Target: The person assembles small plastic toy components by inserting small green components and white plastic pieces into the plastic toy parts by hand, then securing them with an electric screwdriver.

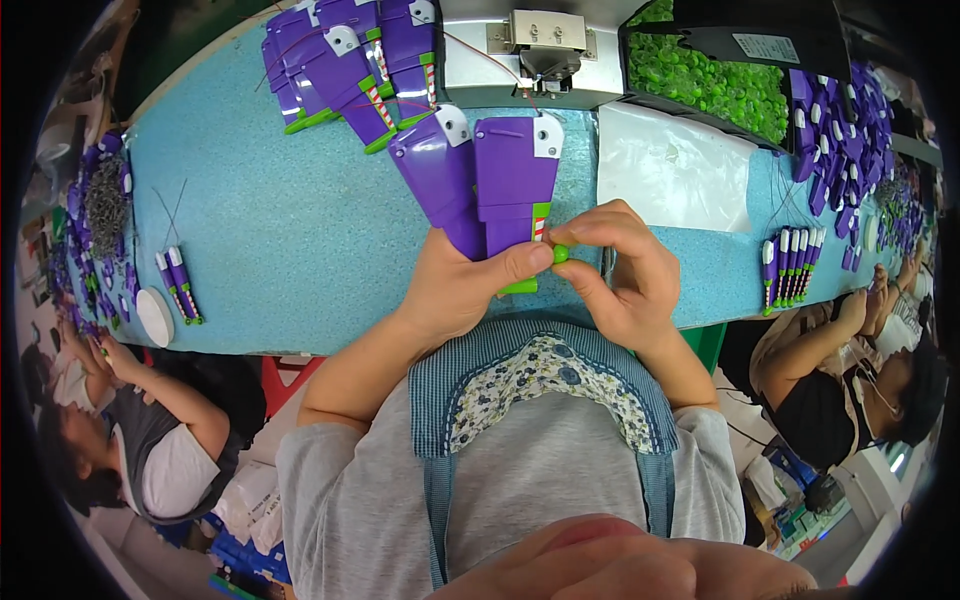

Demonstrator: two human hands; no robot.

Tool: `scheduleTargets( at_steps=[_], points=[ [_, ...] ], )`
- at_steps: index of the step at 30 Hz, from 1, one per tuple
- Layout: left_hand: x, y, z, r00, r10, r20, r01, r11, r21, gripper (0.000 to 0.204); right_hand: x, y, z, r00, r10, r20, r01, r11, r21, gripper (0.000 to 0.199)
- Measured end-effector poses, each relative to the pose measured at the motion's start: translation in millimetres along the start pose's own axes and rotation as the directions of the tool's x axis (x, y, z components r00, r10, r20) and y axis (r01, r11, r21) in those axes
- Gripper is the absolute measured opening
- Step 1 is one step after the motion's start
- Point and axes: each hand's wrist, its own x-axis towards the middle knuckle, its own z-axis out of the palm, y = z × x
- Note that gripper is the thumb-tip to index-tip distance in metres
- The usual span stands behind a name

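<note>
My left hand [445, 285] is closed around the lower ends of two purple plastic parts, a left one [432, 165] and a right one [517, 165]. Each has a white upper corner with a hole; the right one shows a red-and-white striped strip and green edging. Between the thumb and forefinger of my right hand [637, 275] is a small round green plastic piece [561, 254], held against the right part's lower side by my left thumb. The inner fingers of my left hand are hidden behind the parts.
More purple parts [350, 75] with thin wires overlap at the back left of the blue tabletop [250, 220]. A metal fixture [545, 60] stands at the back, beside a bin of green pieces [715, 90] and a clear plastic sheet [675, 165]. Co-workers sit at both sides.
</note>
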Motion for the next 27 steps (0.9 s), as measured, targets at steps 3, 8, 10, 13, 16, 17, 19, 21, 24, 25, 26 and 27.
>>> scheduleTargets(
  at_steps=[3,8,10,13,16,17,19,21,24,25,26,27],
  points=[
    [2,0,6,0.997,0.074,-0.02,-0.074,0.997,0.0,0.026,5,0,-7,0.995,0.076,0.058,-0.076,0.997,0.004,0.024],
    [2,1,8,0.998,0.054,-0.021,-0.052,0.993,0.106,0.03,10,0,-26,0.991,0.102,0.09,-0.098,0.994,-0.048,0.021],
    [1,-2,3,0.994,0.096,-0.054,-0.094,0.995,0.034,0.03,9,12,-47,0.991,0.135,-0.009,-0.134,0.975,-0.179,0.018],
    [6,-6,4,0.976,0.166,-0.143,-0.174,0.984,-0.046,0.03,12,39,-90,0.989,0.113,-0.093,-0.146,0.77,-0.621,0.015],
    [8,-6,4,0.972,0.15,-0.18,-0.164,0.985,-0.063,0.031,12,56,-103,0.99,0.096,-0.102,-0.14,0.642,-0.754,0.014],
    [9,-8,3,0.977,0.164,-0.133,-0.173,0.983,-0.057,0.031,12,58,-104,0.994,0.071,-0.084,-0.11,0.632,-0.767,0.013],
    [7,-10,2,0.979,0.181,-0.094,-0.186,0.981,-0.046,0.032,12,62,-102,0.996,0.065,-0.059,-0.087,0.613,-0.785,0.014],
    [4,-10,1,0.975,0.216,-0.058,-0.216,0.976,-0.002,0.03,13,61,-99,0.998,0.06,-0.03,-0.06,0.593,-0.803,0.015],
    [0,-9,1,0.968,0.25,-0.011,-0.245,0.958,0.151,0.025,12,47,-91,0.997,0.002,-0.074,-0.056,0.677,-0.734,0.017],
    [0,-11,5,0.945,0.325,-0.035,-0.291,0.885,0.363,0.023,11,40,-88,0.993,0.057,-0.101,-0.107,0.793,-0.599,0.018],
    [1,-11,8,0.932,0.361,-0.027,-0.313,0.841,0.441,0.02,9,34,-84,0.986,0.118,-0.115,-0.157,0.882,-0.444,0.02],
    [2,-10,9,0.92,0.391,-0.011,-0.329,0.791,0.516,0.017,6,26,-79,0.974,0.195,-0.113,-0.219,0.939,-0.266,0.019]
  ],
)
